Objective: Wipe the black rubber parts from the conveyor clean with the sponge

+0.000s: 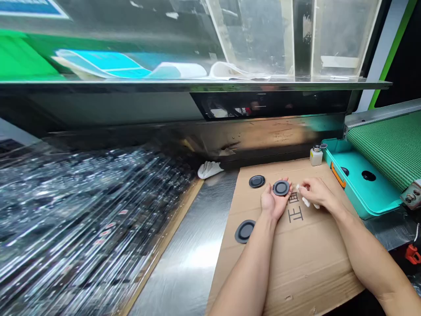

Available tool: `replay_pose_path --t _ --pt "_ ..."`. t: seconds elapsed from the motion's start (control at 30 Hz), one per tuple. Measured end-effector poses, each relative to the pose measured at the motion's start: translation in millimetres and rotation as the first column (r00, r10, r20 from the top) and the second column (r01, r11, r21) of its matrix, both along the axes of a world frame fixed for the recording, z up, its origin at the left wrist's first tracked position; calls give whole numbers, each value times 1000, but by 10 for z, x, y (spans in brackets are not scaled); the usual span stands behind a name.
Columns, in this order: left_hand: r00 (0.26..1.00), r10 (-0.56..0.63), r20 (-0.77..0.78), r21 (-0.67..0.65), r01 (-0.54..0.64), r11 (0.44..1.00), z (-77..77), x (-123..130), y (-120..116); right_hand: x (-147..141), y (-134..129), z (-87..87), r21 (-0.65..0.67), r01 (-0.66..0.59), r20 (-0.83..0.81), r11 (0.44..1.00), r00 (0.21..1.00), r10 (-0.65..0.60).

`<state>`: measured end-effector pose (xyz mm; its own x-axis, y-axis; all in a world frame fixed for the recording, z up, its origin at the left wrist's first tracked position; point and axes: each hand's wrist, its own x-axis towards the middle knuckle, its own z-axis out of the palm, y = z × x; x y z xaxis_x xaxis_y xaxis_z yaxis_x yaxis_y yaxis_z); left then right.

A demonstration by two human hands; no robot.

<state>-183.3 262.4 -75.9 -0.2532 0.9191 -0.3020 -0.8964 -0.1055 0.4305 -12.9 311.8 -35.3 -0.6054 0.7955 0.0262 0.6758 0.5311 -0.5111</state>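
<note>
Left grip palm up, fingers curled together and clamped on a black round disc with a grey centre, disc lying flat at the fingertips. Right grip just right of it, fingers pinched together on a white wipe. Wipe right by the disc's right edge; contact too small to tell. Both grips bare, low over a cardboard sheet on a stainless steel desk.

2 more black discs flat on the cardboard, both apart from the grips: 1 just ahead and left of left grip, 1 left of left wrist. Dark printed characters on the cardboard, just below and between the 2 grips. Small white bottle with metal pump top ahead of right grip, at the far edge of the cardboard. Teal tray right of and beyond right grip, orange strip on its near wall, 2 round black spots on top. Green ribbed conveyor belt past the tray. Crumpled white cloth on the desk, well left of left grip, beyond the cardboard edge. Stack of clear plastic sheets far left of both grips, blurred. Clear acrylic panels high above, ahead of the grips.
</note>
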Motion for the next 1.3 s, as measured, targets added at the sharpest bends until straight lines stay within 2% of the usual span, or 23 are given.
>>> replay_pose_path --t 0.07,0.1,0.17,0.2,0.27,0.33,0.43,0.5,0.57,0.6,0.7,0.83,0.93,1.07,1.2,1.3 --pt "1000 17 11 -7 -17 1000 4 -46 -4 49 -44 76 -142 -174 40 975 983 181" --pt "1000 20 14 -8 -20 1000 5 -62 -4 64 -62 108 -139 -175 62 975 981 185" --pt "1000 19 15 2 -19 1000 4 -79 1 77 -72 142 16 -32 108 999 994 30" --pt "1000 18 15 9 -18 1000 4 -82 4 75 -65 140 107 49 126 993 990 -62" --pt "1000 20 13 18 -21 1000 5 -79 12 47 -38 95 183 107 170 977 976 -139" --pt "1000 28 8 18 -28 999 10 -62 21 -21 -29 9 174 88 154 981 981 -115" --pt "999 38 3 18 -38 999 18 -13 33 -194 -102 -143 238 98 -65 966 994 -85" --pt "1000 7 10 14 -7 1000 19 31 34 -319 -184 -219 280 -4 -147 960 988 47" --pt "999 -46 10 25 46 999 15 72 32 -411 -242 -253 303 -113 -134 946 978 159" --pt "998 -62 5 35 61 997 13 88 30 -439 -252 -255 314 -105 -115 944 982 147" --pt "999 -50 -13 54 50 997 0 113 29 -456 -226 -230 347 20 -67 938 998 3" --pt "994 -111 -12 42 112 993 -27 102 40 -425 -197 -217 404 -108 -22 908 992 127" --pt "993 -115 -37 38 117 992 -51 101 50 -425 -197 -222 406 -34 -14 913 999 43" --pt "986 -150 -67 14 151 988 -72 119 50 -412 -124 -225 419 -54 10 906 998 55" --pt "976 -203 -77 5 204 979 -51 92 23 -279 74 -244 383 152 40 911 983 -180" --pt "976 -214 -41 45 216 975 1 33 -12 -143 176 -271 355 223 84 908 960 -269"
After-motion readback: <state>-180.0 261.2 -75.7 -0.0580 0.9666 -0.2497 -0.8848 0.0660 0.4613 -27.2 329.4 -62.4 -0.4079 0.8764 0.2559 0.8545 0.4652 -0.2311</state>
